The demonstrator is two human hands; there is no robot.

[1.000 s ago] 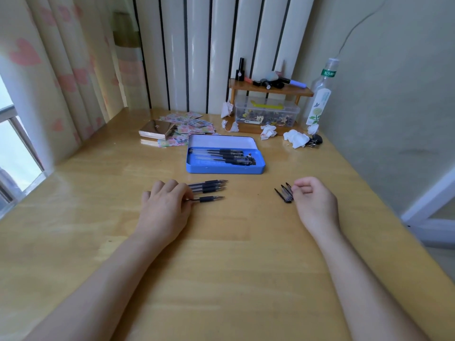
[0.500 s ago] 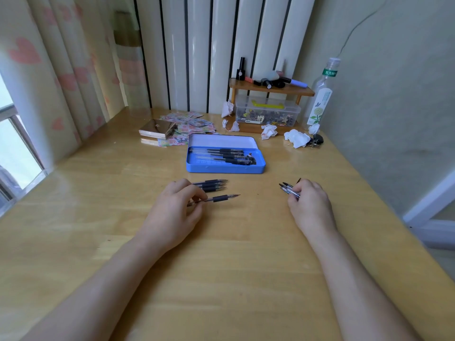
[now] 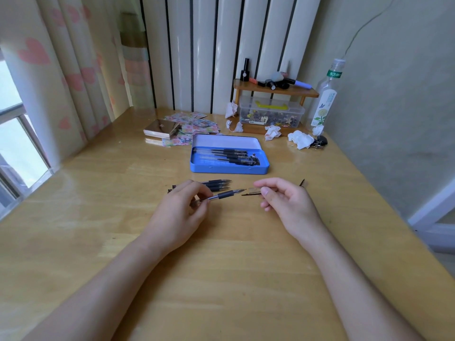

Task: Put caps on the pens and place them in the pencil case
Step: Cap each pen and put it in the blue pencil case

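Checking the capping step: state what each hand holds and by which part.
The left hand pinches an uncapped pen by its rear barrel, tip pointing right. The right hand holds a clear pen cap by its closed end.

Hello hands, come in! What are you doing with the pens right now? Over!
Left hand grips uncapped pen. Right hand pinches cap, tip nearly meeting it. Pencil case open, pens inside. Nothing between. Over.

Soft daylight comes in from the window (image 3: pixel 14 143) at the left of the frame. It makes a shiny patch on the table (image 3: pixel 73 183) there. Shadows are faint. Edges bend outward. The picture looks a bit soft.
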